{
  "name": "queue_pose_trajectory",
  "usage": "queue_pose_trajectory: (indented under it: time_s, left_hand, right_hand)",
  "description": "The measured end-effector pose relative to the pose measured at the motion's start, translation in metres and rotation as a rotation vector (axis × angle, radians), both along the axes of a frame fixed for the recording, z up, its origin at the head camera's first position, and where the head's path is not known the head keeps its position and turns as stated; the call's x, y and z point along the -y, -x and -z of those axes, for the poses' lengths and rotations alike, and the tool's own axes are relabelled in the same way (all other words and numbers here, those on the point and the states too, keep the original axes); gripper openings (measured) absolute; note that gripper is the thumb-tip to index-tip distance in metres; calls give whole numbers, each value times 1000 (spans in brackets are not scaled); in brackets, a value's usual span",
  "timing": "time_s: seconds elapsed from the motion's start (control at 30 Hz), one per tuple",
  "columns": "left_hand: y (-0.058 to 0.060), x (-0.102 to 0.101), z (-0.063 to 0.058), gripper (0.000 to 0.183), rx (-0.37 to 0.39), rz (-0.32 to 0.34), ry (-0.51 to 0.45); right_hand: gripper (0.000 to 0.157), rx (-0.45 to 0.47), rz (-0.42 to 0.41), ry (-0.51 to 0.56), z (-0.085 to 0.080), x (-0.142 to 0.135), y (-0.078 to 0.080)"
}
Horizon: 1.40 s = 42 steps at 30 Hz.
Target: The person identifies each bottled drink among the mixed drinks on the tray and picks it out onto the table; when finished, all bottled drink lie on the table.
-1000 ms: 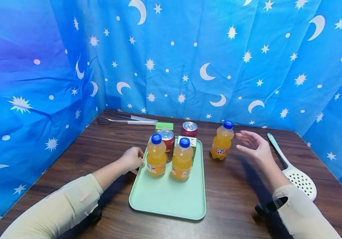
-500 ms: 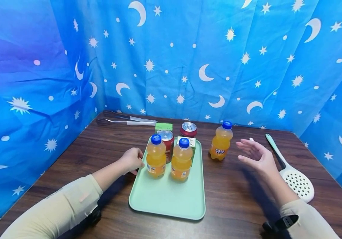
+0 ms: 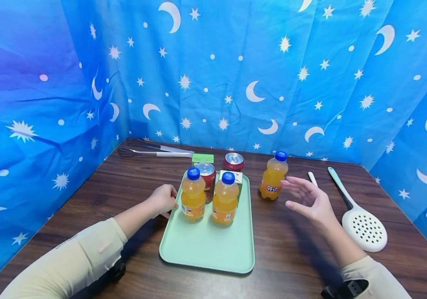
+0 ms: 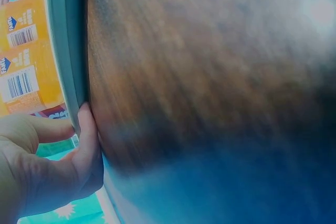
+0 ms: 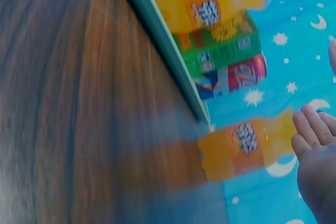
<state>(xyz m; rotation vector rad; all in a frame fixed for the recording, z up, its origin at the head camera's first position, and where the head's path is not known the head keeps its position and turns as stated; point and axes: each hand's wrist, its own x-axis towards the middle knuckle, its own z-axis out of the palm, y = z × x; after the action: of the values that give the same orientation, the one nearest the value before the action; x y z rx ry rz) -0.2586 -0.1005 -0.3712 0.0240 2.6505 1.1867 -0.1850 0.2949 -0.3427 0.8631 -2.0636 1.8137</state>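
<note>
My left hand (image 3: 162,199) pinches the left rim of a pale green tray (image 3: 206,253) between thumb and fingers, and the left wrist view shows this tray rim (image 4: 68,56) up close. Two orange soda bottles (image 3: 193,199) with blue caps stand upright on the tray. Behind them are a red soda can (image 3: 208,182) and a green-and-white drink carton (image 3: 239,178), both partly hidden. Right of the tray, a third orange soda bottle (image 3: 273,176) stands on the table. My right hand (image 3: 312,203) is beside it, fingers extended and thumb apart, fingertips overlapping the bottle's edge in the head view.
Another red can (image 3: 233,162) and a green carton (image 3: 203,158) stand at the tray's far end. Whisk-like utensils (image 3: 157,153) lie at the back left. A white slotted skimmer (image 3: 364,228) lies at right, near a white handle end (image 3: 312,178). A blue star-and-moon curtain (image 3: 213,83) surrounds the table.
My right hand has moved left, nearer to the lone bottle, its fingers staying extended. My left hand keeps its hold on the tray rim. The head view has shifted slightly.
</note>
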Motion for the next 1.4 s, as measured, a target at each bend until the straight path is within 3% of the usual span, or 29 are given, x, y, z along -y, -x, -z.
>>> queue_pose_trajectory:
  time_s: [0.27,0.8,1.4]
  left_hand:
    - [1,1,2,28,7,6,9]
    - [1,-1,0,29,5,-3,3]
    - [-1,-1,-1,28,1,1,6]
  right_hand:
    - [52,-20,-81,21,-4,18,-3]
    - [57,37,-23,-47,-8,58,-1]
    - [62,89,-41,-23,-4,91,9]
